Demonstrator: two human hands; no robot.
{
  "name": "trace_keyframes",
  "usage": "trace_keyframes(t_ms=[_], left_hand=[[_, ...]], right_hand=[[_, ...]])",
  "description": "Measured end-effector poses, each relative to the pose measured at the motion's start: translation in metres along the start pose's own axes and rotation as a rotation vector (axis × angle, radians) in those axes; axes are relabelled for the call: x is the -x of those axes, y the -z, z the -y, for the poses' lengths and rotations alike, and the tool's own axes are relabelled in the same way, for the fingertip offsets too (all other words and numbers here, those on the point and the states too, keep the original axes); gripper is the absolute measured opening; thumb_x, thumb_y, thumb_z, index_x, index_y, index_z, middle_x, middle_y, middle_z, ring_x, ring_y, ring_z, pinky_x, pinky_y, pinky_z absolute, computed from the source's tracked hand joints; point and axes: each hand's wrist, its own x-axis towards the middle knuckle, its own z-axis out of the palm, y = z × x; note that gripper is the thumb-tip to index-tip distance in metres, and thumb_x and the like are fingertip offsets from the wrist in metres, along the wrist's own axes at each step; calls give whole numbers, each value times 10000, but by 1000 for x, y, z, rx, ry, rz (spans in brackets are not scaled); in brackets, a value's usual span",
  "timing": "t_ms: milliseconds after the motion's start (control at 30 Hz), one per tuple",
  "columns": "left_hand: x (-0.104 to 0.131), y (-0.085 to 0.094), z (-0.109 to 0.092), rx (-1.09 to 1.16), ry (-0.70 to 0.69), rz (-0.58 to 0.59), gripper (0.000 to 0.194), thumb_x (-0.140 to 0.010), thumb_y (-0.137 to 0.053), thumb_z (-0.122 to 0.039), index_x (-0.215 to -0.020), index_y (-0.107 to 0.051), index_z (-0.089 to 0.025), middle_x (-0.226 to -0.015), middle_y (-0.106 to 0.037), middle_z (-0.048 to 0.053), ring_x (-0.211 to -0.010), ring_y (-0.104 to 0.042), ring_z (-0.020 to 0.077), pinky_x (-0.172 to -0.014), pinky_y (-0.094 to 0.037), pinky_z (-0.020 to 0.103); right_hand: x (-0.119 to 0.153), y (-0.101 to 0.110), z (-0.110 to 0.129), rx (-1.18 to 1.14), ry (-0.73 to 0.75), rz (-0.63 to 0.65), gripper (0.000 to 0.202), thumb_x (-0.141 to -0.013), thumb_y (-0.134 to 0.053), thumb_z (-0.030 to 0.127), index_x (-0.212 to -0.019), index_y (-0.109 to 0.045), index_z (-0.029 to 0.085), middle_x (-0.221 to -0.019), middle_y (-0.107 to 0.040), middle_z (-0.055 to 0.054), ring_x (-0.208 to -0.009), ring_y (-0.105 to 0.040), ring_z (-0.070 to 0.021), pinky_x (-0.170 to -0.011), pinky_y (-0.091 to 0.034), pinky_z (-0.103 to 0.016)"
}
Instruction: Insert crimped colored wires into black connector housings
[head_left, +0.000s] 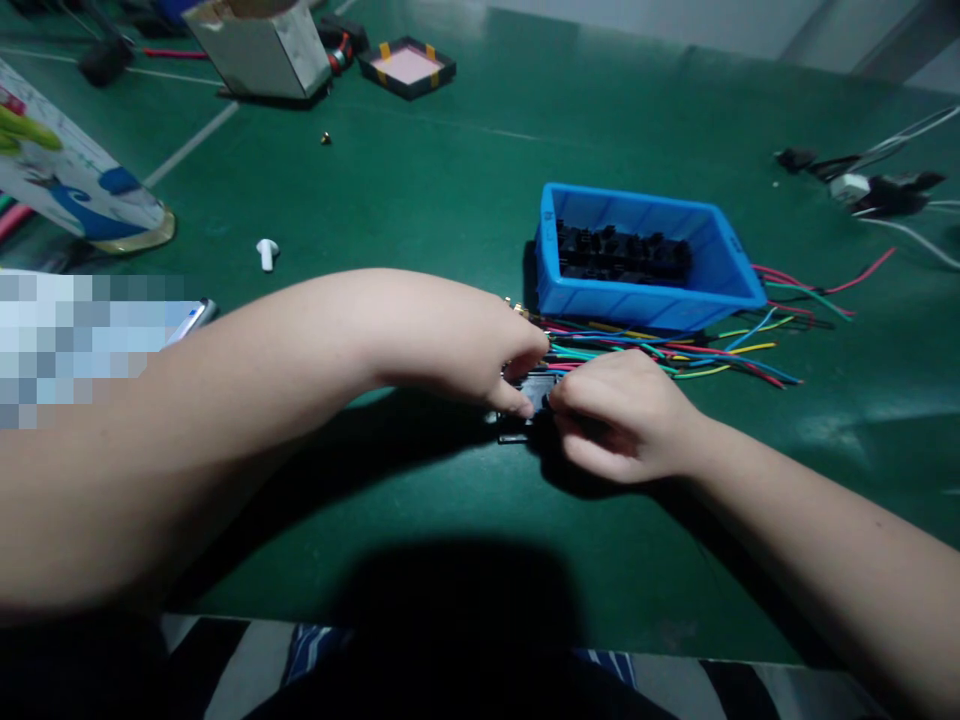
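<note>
A small black plastic part lies on the green table between my two hands. My left hand curves over it from the left, its thumb on the part and its fingers bent toward the wires. From the right, my right hand is closed at the part's right edge; what its fingertips pinch is hidden. Colored wires run rightward behind both hands, with brass-colored ends near my left fingers. Behind the wires stands a blue bin holding several black plastic parts.
On the green table, a white earbud and a phone lie left. A patterned canister stands far left. At the back are a cardboard box and a hexagonal tray; cables with plugs lie right.
</note>
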Motion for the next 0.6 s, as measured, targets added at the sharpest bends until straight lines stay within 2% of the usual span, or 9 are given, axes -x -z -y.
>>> trace_keyframes(t_ms=[167, 400, 600], left_hand=[[0, 1, -2, 7, -6, 31, 312, -834, -603, -472, -1047, -677, -256, -841, -714, 20, -692, -581, 174, -662, -368, 276], [-2, 2, 1, 27, -58, 45, 225, -840, -607, -407, -962, -661, -226, -807, -703, 7, -635, -545, 143, -625, -339, 262], [-6, 1, 2, 49, -97, 51, 223, -837, -611, -404, -934, -650, -207, -797, -692, 13, -634, -535, 145, -603, -327, 266]], right_hand=[[1, 0, 0, -20, -8, -9, 71, -777, -502, 161, -722, -526, 198, -571, -522, 39, -496, -435, -110, -515, -291, -253], [2, -1, -1, -94, -30, -41, 64, -761, -512, 150, -732, -545, 198, -569, -526, 45, -486, -444, -103, -506, -315, -235], [2, -1, 0, -139, -41, -8, 56, -739, -540, 143, -728, -549, 197, -588, -548, 38, -511, -464, -105, -524, -325, -242]])
